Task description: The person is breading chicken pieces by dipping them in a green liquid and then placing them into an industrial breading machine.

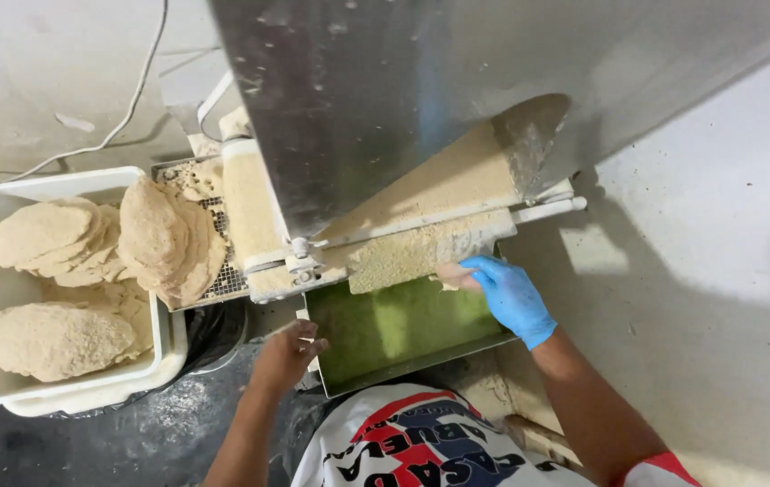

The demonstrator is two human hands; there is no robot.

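Observation:
My right hand [508, 294], in a blue glove, holds a pale piece of meat [453, 274] at the edge of the crumb-covered feed belt [403, 254] of a steel breading machine [385, 99]. My bare left hand [288, 353] rests with curled fingers on the near left corner of the green-lined tray [394, 329] under the belt, holding nothing I can make out. Breaded cutlets [169, 239] pile up on the wire outfeed grid at the machine's left end.
A white tub [6, 289] at the left holds several breaded cutlets [51, 341]. A white cable [123, 117] runs across the pale wall behind. The dark floor below the tub is dusted with crumbs.

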